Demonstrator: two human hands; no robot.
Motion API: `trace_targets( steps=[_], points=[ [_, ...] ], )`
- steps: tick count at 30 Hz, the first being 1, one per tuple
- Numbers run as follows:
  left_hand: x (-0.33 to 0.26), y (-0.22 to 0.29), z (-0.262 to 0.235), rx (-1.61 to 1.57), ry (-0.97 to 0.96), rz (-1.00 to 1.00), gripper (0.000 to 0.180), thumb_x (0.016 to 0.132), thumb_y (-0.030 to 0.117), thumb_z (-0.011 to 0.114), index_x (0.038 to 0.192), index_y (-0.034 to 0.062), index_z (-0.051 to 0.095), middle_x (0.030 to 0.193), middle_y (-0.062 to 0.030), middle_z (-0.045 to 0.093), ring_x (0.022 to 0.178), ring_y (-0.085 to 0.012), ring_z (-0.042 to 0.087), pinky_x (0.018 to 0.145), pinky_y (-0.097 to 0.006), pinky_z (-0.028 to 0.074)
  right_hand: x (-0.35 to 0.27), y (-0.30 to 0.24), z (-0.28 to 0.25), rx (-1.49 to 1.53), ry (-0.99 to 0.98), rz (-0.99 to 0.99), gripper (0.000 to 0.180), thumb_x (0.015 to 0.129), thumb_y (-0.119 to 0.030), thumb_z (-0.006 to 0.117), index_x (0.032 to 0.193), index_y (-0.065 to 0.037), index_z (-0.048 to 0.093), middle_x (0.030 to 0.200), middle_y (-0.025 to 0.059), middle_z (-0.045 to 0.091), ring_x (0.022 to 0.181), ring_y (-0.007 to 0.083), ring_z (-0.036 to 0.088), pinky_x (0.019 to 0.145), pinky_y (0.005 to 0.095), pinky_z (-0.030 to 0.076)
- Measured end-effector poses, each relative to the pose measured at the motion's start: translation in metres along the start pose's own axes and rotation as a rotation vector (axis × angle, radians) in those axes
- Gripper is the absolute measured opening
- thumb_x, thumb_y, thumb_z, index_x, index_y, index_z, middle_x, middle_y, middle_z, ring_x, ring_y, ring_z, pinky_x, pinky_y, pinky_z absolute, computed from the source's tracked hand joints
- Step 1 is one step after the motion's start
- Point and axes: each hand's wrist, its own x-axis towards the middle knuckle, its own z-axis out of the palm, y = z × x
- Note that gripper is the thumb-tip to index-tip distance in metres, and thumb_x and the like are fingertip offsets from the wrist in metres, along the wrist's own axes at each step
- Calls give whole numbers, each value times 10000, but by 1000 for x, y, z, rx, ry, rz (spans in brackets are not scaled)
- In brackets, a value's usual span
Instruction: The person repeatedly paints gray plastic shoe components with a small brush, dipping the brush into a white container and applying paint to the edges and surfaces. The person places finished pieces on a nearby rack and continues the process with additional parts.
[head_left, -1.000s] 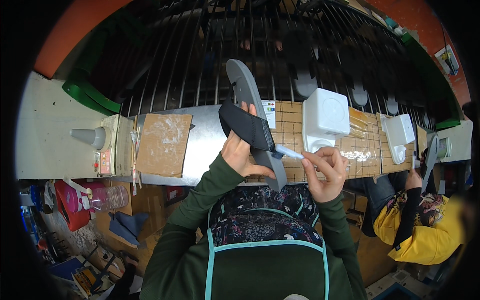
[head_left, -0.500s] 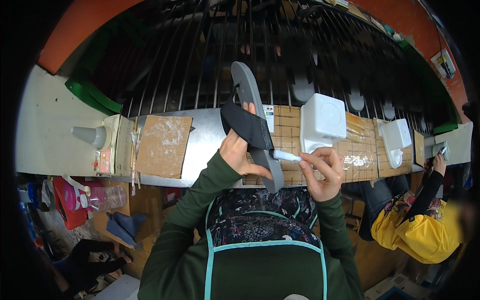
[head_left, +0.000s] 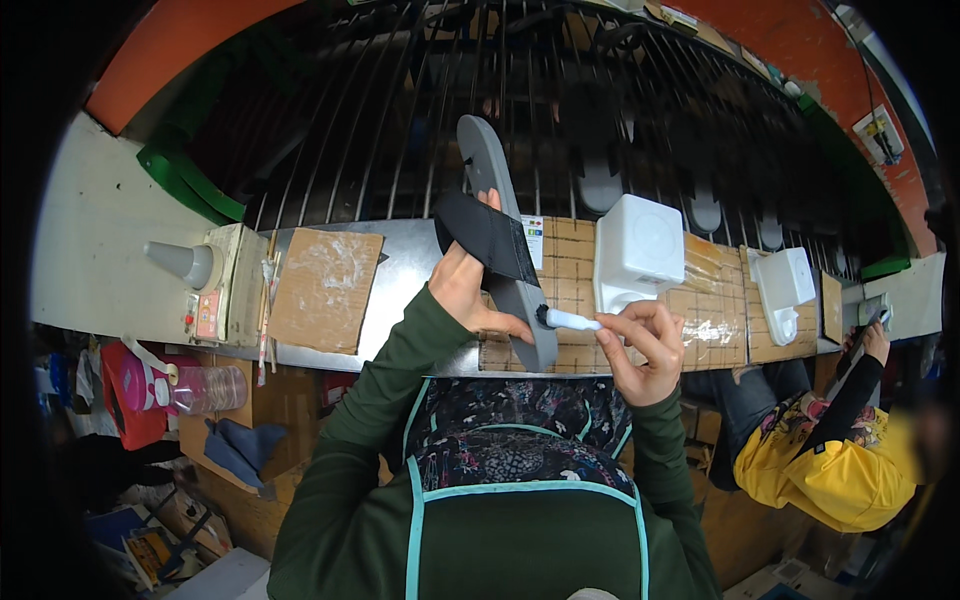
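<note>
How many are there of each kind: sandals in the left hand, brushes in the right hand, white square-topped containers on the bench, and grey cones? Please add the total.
Black-strapped sandal in left hand: 1
Brush in right hand: 1
White square-topped containers: 2
Grey cone: 1
Total: 5

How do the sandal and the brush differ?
The sandal is grey with a black strap; the brush is pale with a dark tip. The sandal is much longer than the brush. The left hand holds the sandal, the right hand the brush. Both are hand-held.
</note>
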Motion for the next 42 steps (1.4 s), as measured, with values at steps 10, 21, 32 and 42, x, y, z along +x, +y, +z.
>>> trace_targets(
  steps=[10,21,32,42],
  points=[
    [13,-10,-7,-28,36,-29,1506,362,489,932,1466,-67,71,1421,-310,319,1293,-407,404,1057,-397,365,-1,2,-2,37,34,2,181,701,-110,772,879,-99,742,791,4,583,644,136,476,684,291,288],
    [23,-18,5,-497,110,-390,1118,600,242,906,1449,16,214,1383,-159,401,1204,-225,481,1017,-350,413,12,-4,-4,37,149,-15,200,711,-91,765,910,-90,744,806,14,573,681,146,450,674,296,307],
    [31,7,21,-885,255,-507,831,698,600,717,1190,-18,459,961,-55,618,859,-120,612,746,-285,539,40,-15,-10,42,246,-125,233,688,-62,770,919,-86,744,817,19,581,730,153,484,692,305,319],
    [23,14,29,-1456,76,-778,705,766,632,649,1155,56,529,1019,-76,610,907,-185,628,755,-324,554,59,-26,-11,31,225,-251,249,681,-62,776,923,-113,744,823,13,576,720,157,463,678,309,322]
  ],
)
